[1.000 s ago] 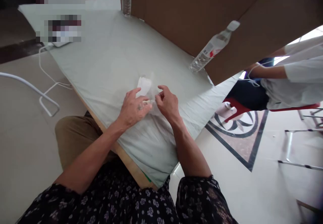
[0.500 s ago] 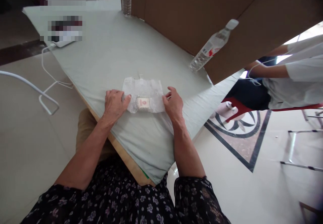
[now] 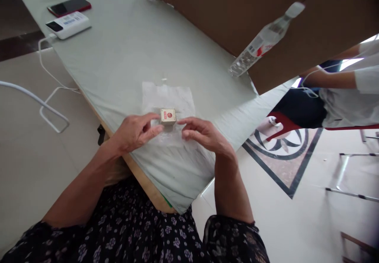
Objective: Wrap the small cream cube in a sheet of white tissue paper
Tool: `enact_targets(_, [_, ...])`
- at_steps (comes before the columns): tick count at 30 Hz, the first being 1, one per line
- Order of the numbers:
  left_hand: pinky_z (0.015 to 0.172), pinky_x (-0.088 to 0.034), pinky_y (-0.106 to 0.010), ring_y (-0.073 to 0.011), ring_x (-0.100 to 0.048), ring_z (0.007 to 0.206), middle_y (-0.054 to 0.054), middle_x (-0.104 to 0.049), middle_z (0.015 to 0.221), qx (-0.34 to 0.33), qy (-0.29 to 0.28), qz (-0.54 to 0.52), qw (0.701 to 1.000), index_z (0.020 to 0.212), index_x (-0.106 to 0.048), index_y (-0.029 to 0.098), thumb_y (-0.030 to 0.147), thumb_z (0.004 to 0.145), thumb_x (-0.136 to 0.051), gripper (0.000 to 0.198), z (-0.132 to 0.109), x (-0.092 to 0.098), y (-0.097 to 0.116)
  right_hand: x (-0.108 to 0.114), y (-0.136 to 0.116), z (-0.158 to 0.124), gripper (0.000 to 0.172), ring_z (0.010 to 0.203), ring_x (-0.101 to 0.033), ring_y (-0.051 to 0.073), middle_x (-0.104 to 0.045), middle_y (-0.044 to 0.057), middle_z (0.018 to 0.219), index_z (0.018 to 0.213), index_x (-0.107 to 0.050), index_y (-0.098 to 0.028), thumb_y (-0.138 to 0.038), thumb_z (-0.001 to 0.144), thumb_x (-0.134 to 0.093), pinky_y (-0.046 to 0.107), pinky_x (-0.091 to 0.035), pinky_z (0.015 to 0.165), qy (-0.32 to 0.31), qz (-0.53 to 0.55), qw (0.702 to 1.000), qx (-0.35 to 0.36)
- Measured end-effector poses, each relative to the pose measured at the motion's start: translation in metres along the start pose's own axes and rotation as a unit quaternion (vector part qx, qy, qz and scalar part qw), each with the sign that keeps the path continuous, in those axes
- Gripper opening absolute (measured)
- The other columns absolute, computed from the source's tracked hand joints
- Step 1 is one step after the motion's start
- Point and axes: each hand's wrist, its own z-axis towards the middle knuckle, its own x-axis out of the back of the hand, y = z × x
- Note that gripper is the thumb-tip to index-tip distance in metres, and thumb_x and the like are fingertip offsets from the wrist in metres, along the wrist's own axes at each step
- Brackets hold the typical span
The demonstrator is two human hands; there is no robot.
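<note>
A small cream box point(image 3: 168, 116) with a red mark on its top rests on a spread sheet of bubble wrap point(image 3: 152, 96). To its left is my left hand point(image 3: 137, 132), index finger and thumb apart, the fingertip close to the box's left side. My right hand point(image 3: 204, 133) is on the other side, index finger stretched out with its tip close to the box's right edge. Whether either fingertip touches the box I cannot tell. Both hands are over the near part of the sheet, and neither grips anything.
A tilted plastic bottle point(image 3: 262, 44) leans against a brown cardboard panel point(image 3: 225, 14). At the far left lie a phone point(image 3: 69, 6) and a white power bank point(image 3: 69, 24) with a cable. A seated person point(image 3: 340, 93) is at the right, beyond the table.
The bubble wrap has been opened out flat, and the box that was seen through it is uncovered. Both hands let go of the sheet's sides and moved inward to the box. The view shifted.
</note>
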Motion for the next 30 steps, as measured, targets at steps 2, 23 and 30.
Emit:
enact_targets(2, [0.060,-0.046,-0.028,-0.0155,-0.061,0.057,0.003,-0.067,0.065,0.004,-0.063,-0.006,0.998,0.117,-0.076,0.022,0.050,0.099,-0.057,0.038,-0.014,0.003,0.002,-0.002,-0.003,-0.012,0.032,0.064,-0.063,0.013,-0.070,-0.002,0.076,0.118,-0.073,-0.021,-0.043,0.096,-0.066,0.028,-0.050,0.065,-0.041,-0.055,0.997,-0.043])
enact_targets(23, [0.108,-0.049,-0.051,-0.0336,-0.068,0.118,-0.012,-0.078,0.115,-0.025,-0.057,0.031,0.998,0.096,-0.076,0.018,0.061,0.103,-0.042,0.056,-0.010,-0.004,0.005,0.044,0.059,-0.018,0.046,0.101,-0.071,0.023,-0.075,0.006,0.113,0.123,-0.065,-0.025,-0.034,0.079,-0.075,0.042,-0.061,0.085,0.443,-0.171,0.880,0.013])
enact_targets(30, [0.096,-0.055,-0.049,-0.0313,-0.069,0.107,-0.011,-0.078,0.108,-0.028,-0.075,0.095,0.992,0.070,-0.070,0.020,0.042,0.102,-0.047,0.045,-0.003,-0.007,-0.001,0.044,0.064,-0.050,0.050,0.117,-0.069,0.029,-0.067,0.013,0.139,0.126,-0.066,-0.026,-0.034,0.078,-0.075,0.048,-0.061,0.088,0.476,-0.277,0.834,-0.016])
